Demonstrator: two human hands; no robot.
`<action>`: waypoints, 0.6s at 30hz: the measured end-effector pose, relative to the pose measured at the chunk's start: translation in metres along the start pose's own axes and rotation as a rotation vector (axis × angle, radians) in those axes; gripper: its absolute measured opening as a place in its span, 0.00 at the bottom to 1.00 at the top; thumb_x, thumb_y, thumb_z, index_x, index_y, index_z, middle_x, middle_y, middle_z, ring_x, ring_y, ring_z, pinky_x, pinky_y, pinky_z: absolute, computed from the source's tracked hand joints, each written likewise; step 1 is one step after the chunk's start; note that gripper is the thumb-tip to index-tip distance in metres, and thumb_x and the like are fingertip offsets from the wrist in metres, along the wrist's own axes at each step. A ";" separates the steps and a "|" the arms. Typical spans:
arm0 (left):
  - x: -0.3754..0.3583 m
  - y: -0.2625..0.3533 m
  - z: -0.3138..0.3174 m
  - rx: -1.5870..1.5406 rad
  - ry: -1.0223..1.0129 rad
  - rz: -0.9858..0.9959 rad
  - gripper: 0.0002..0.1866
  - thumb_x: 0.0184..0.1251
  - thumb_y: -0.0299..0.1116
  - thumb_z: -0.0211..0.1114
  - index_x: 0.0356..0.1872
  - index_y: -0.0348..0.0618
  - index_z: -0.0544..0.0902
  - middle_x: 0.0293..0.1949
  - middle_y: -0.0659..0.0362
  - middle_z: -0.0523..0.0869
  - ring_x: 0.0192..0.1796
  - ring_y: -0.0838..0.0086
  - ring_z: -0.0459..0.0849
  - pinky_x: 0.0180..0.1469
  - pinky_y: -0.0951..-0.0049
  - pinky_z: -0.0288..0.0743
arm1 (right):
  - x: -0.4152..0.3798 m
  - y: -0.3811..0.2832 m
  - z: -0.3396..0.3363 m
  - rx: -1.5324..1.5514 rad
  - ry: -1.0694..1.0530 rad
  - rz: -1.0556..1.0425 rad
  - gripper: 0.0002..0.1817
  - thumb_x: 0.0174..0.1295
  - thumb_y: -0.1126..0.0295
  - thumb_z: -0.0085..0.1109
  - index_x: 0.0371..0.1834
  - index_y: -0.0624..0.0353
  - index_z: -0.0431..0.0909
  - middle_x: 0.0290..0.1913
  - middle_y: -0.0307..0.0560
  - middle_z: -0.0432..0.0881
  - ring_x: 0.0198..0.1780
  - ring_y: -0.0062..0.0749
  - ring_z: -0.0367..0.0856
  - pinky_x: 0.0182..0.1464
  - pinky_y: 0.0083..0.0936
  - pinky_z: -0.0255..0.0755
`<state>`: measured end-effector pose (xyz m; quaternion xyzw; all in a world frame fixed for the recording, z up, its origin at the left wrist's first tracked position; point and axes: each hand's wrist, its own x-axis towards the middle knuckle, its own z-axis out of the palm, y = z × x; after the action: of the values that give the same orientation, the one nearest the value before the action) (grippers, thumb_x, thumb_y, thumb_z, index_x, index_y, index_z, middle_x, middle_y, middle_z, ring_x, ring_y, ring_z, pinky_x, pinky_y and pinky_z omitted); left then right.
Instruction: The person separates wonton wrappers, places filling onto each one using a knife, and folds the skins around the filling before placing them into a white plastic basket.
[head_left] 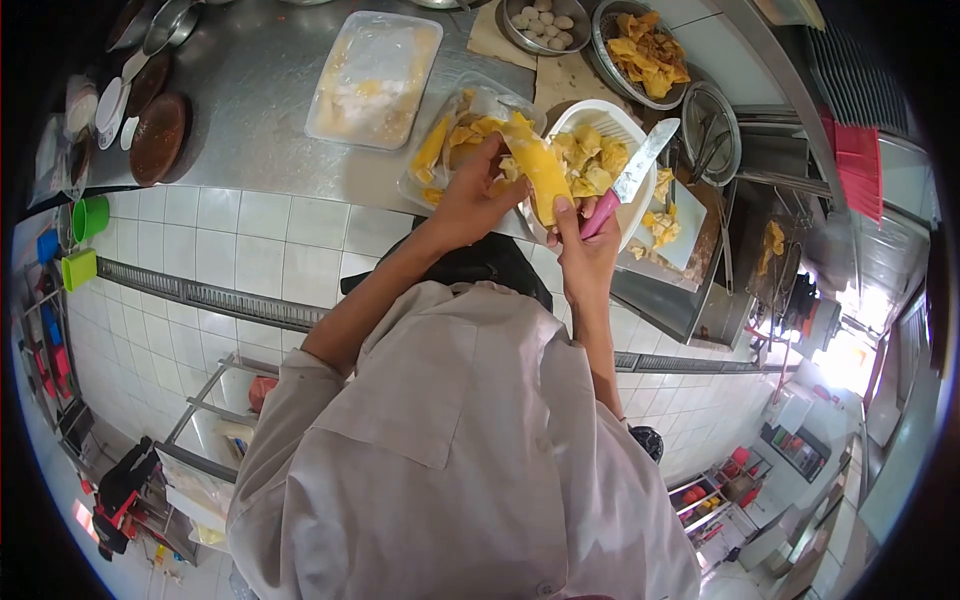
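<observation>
A long yellow plantain (541,172) is held upright in front of me, between my two hands. My left hand (474,198) is closed, its fingers curled against the plantain's left side. My right hand (586,240) pinches the plantain's lower end with the thumb and also grips a knife (640,163) by its pink handle, the smeared blade pointing up and right. Behind the plantain stands a white basin (635,215) with yellow chunks (592,158). To the left, a clear plastic tub (408,178) contains yellow peel and whole yellow pieces.
A lidded plastic container (375,80) sits on the steel counter (255,110). Farther back are a bowl of pale round items (542,24) and a metal bowl of yellow-orange pieces (647,58). On the right lies a white cutting board (690,235) with scraps; brown dishes (158,140) stand left.
</observation>
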<state>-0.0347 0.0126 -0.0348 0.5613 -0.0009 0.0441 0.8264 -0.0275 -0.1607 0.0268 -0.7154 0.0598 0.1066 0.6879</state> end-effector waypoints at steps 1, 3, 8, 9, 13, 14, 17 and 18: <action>-0.001 0.001 0.000 -0.048 0.020 -0.071 0.27 0.78 0.28 0.68 0.72 0.35 0.69 0.65 0.54 0.80 0.65 0.70 0.80 0.70 0.68 0.73 | -0.001 0.002 -0.002 -0.011 -0.002 0.003 0.17 0.74 0.74 0.69 0.41 0.55 0.64 0.36 0.40 0.76 0.27 0.20 0.77 0.29 0.20 0.74; -0.001 0.002 0.000 -0.077 0.030 -0.124 0.27 0.81 0.31 0.66 0.73 0.35 0.68 0.66 0.55 0.80 0.65 0.72 0.80 0.70 0.69 0.73 | 0.000 0.003 -0.004 -0.026 -0.015 -0.065 0.16 0.74 0.73 0.69 0.41 0.56 0.65 0.35 0.39 0.76 0.27 0.20 0.77 0.29 0.21 0.74; -0.005 -0.009 -0.002 -0.066 0.050 -0.115 0.30 0.82 0.34 0.67 0.76 0.33 0.66 0.66 0.55 0.80 0.64 0.73 0.80 0.69 0.69 0.74 | -0.005 -0.002 -0.011 -0.328 -0.023 -0.097 0.14 0.81 0.61 0.60 0.43 0.58 0.71 0.30 0.40 0.77 0.28 0.21 0.77 0.31 0.22 0.72; -0.005 -0.009 -0.001 -0.031 0.047 -0.111 0.30 0.82 0.35 0.67 0.76 0.34 0.66 0.66 0.55 0.80 0.64 0.73 0.80 0.69 0.69 0.74 | -0.006 -0.001 -0.014 -0.398 0.012 -0.112 0.14 0.83 0.59 0.58 0.44 0.59 0.72 0.30 0.40 0.77 0.28 0.20 0.77 0.32 0.23 0.71; -0.006 -0.001 -0.001 0.093 0.023 -0.083 0.29 0.82 0.35 0.67 0.75 0.35 0.68 0.64 0.54 0.80 0.64 0.72 0.80 0.69 0.68 0.74 | -0.017 -0.016 -0.021 -0.717 -0.112 -0.251 0.16 0.85 0.61 0.51 0.51 0.66 0.74 0.29 0.59 0.81 0.29 0.47 0.84 0.35 0.39 0.75; -0.006 0.003 0.000 0.116 0.010 -0.073 0.28 0.82 0.35 0.67 0.74 0.35 0.69 0.63 0.54 0.81 0.64 0.72 0.80 0.69 0.68 0.75 | -0.021 -0.021 -0.019 -0.717 -0.143 -0.241 0.16 0.85 0.61 0.50 0.52 0.66 0.74 0.29 0.60 0.81 0.30 0.52 0.84 0.36 0.41 0.75; -0.008 0.009 0.004 0.140 0.012 -0.019 0.24 0.81 0.34 0.68 0.69 0.35 0.73 0.58 0.53 0.83 0.61 0.71 0.81 0.66 0.67 0.76 | -0.029 -0.025 -0.011 -0.736 -0.197 -0.230 0.15 0.85 0.60 0.50 0.53 0.64 0.74 0.29 0.65 0.81 0.34 0.67 0.83 0.37 0.47 0.74; -0.007 0.007 0.004 0.158 0.009 -0.007 0.23 0.81 0.34 0.68 0.68 0.34 0.74 0.57 0.53 0.83 0.60 0.71 0.81 0.65 0.67 0.76 | -0.029 -0.022 -0.012 -0.753 -0.195 -0.216 0.15 0.85 0.60 0.50 0.53 0.64 0.74 0.29 0.66 0.81 0.34 0.68 0.83 0.37 0.48 0.74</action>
<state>-0.0425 0.0111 -0.0268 0.6245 0.0081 0.0437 0.7798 -0.0494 -0.1730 0.0549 -0.9062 -0.1245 0.1153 0.3872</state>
